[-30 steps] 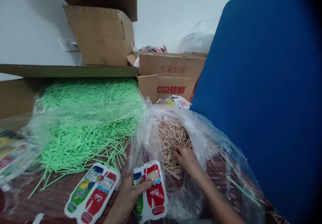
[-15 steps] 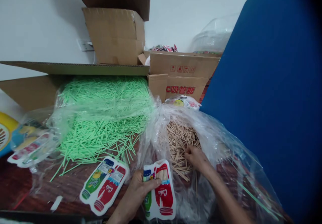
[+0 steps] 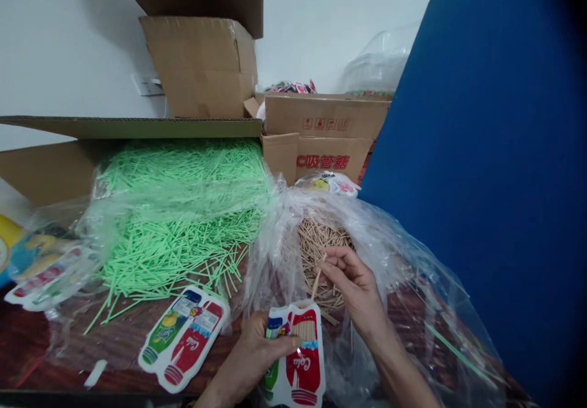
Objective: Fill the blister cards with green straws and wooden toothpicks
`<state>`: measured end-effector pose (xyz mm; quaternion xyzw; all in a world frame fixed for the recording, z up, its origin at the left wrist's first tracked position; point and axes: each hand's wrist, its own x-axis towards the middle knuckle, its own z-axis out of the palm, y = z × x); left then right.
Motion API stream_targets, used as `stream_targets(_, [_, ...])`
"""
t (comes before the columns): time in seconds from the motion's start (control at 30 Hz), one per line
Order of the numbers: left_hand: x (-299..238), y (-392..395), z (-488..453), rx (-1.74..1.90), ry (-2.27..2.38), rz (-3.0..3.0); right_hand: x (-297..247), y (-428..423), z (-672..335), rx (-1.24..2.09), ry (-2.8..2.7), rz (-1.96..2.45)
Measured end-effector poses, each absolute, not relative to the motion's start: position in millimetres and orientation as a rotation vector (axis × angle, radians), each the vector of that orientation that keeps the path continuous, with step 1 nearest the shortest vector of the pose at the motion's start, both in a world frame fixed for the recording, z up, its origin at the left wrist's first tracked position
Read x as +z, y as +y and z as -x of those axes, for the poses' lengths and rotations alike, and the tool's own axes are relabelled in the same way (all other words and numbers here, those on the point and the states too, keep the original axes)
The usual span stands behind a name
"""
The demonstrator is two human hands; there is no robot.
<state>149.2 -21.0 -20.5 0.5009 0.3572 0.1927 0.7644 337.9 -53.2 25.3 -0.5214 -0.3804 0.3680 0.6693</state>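
Note:
My left hand (image 3: 259,347) grips a bottle-shaped candy packet (image 3: 305,359) with red cola and green printing; a row of tan sticks shows through its upper window. My right hand (image 3: 351,282) pinches one tan stick (image 3: 316,282) between thumb and fingers, its lower end at the packet's top edge. Behind that hand lies a heap of brown straw-like sticks (image 3: 316,237) in a clear plastic bag (image 3: 270,255). To the left, a second bottle-shaped packet (image 3: 183,337) rests flat on the dark wooden table (image 3: 114,365).
A large pile of green sticks (image 3: 183,237) spills from an open cardboard box (image 3: 46,163). More cardboard boxes (image 3: 197,65) stand against the wall. A blue panel (image 3: 481,151) rises at the right. Another packet (image 3: 46,279) lies under plastic at far left.
My right hand has come out of the brown stick heap toward the packet, now with a stick between its fingers. My left hand still holds the packet. The view has shifted slightly.

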Motion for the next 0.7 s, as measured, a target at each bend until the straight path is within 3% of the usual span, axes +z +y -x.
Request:
stream_targets(0.37, [-15.8, -24.2, -153.2, 0.437, 0.794, -0.997, 0.8, -56.8, -328.9, 0.985, -0.991, 1.223])
stream_targets(0.7, [-23.5, -21.7, -153.2, 0.436, 0.802, -0.96, 8.1, -63.8, -339.0, 0.785, -1.527, 1.271])
